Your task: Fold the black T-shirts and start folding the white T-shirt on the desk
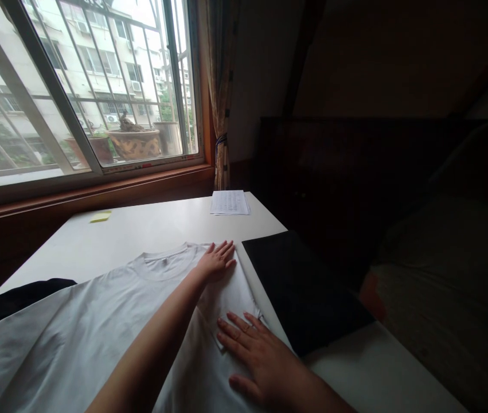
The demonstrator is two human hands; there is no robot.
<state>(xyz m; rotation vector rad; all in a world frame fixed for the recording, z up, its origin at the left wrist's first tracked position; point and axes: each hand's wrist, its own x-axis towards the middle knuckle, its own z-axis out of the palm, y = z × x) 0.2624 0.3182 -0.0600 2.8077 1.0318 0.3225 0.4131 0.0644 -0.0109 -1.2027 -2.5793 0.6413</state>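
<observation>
A white T-shirt (110,321) is spread over the white table, its collar toward the far side. Its right side is folded inward, with the sleeve lying on the body. My left hand (218,259) lies flat with fingers spread on the folded part near the shoulder, right of the collar. Closer to me, my right hand (258,353) rests palm down on the shirt's right side, fingers apart, by the folded sleeve. Neither hand grips the cloth. The shirt's lower part runs out of view.
Dark folded cloth (308,292) lies on the table (175,221) to the right; another dark cloth (24,295) shows at left. Papers (230,202) and a yellow sticky pad (100,217) sit at the far side. Beyond are a barred window and a tied curtain (222,115).
</observation>
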